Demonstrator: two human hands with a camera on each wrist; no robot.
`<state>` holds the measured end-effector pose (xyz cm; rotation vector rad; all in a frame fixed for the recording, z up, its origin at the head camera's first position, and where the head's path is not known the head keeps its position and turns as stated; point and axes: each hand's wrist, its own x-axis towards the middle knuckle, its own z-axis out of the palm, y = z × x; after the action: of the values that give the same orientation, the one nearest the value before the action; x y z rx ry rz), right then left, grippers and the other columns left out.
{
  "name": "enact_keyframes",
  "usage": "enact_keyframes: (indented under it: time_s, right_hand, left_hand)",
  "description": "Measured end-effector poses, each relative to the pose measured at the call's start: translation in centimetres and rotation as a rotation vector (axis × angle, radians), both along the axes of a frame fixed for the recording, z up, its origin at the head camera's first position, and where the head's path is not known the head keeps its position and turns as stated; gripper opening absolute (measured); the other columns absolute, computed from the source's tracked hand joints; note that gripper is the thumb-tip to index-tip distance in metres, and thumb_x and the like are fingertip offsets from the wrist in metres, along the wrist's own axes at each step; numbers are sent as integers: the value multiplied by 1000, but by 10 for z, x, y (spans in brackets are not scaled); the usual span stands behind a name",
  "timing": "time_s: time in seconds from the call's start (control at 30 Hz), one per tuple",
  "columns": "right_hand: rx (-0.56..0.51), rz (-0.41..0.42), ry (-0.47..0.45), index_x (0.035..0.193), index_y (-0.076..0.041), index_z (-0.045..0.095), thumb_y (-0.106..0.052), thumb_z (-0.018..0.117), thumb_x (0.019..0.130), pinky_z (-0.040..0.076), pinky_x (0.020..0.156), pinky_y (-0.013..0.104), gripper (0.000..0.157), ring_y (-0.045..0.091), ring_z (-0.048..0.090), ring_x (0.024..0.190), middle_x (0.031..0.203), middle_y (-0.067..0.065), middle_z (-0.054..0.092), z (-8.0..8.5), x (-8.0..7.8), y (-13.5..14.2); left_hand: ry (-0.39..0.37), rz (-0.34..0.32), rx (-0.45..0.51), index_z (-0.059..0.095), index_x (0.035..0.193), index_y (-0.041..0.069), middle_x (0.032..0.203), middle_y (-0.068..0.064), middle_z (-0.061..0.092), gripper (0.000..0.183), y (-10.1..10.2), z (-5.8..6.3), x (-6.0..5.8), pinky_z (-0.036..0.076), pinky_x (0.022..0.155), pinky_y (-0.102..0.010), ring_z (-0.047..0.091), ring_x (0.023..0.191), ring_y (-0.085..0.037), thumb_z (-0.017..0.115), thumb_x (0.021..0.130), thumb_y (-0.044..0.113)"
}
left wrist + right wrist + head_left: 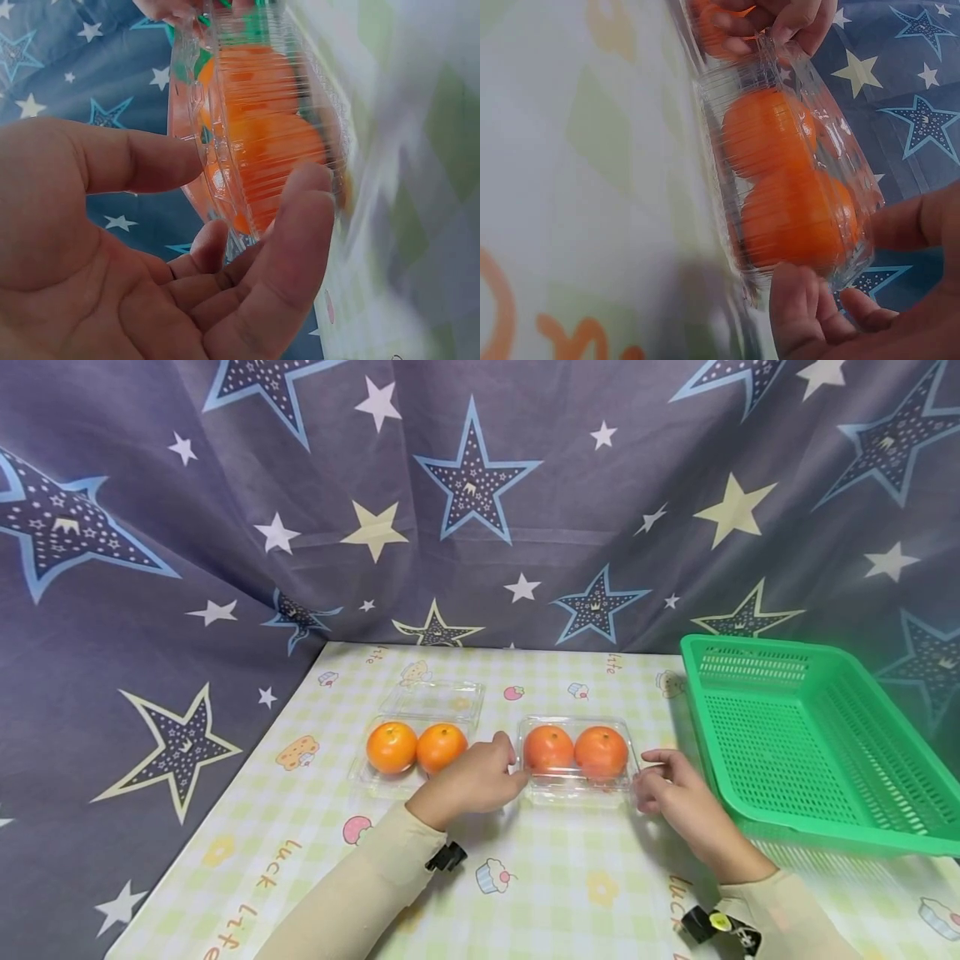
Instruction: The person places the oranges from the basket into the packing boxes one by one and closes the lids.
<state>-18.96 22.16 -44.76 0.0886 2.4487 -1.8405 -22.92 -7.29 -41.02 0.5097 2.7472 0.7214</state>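
Closest in, pale sleeves [352, 885] run up to the wrists, a small black device [447, 857] by the left cuff, another [699, 925] by the right. The patterned tablecloth [547, 893] spreads beneath. And here are the hands, one at either end of a clear container [577, 792]! The left hand [476, 781] has bent fingers and thumb at its left end; the right hand [678, 802] matches it opposite, fingers loosely bent, thumb by the lid edge. A true grip or just a touch? Can't tell for either one. Between them, under the clear lid, two orange fruits [548, 749] sit side by side; whether that lid is fastened, can't tell.

Over to the left of the left hand, a second container [375, 785] lies open, lid folded back on the far side, two oranges [392, 747] in its base, one partly behind that hand. Right of the right hand, a big green basket [847, 834]. Beyond both hands, a star-covered curtain [465, 577] fills the back.
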Motion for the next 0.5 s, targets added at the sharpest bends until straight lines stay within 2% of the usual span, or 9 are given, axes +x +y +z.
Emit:
enact_keyframes:
  time_s: [0.23, 0.5]
  right_hand:
    - [2, 18, -13, 143, 10, 34, -3, 50, 97, 58, 72, 33, 51, 20, 64, 82, 102, 17, 62, 0, 1, 1]
    - [28, 16, -64, 141, 9, 36, -6, 51, 96, 57, 68, 34, 50, 22, 62, 77, 94, 12, 58, -3, 0, 2]
  left_hand:
    - [-13, 22, 41, 53, 116, 5, 83, -6, 64, 36, 2, -1, -1, 49, 61, -34, 60, 65, -21, 60, 100, 36]
    - [-83, 37, 51, 49, 119, 1, 65, -4, 70, 40, 2, -1, 1, 50, 59, -35, 66, 59, -22, 59, 102, 36]
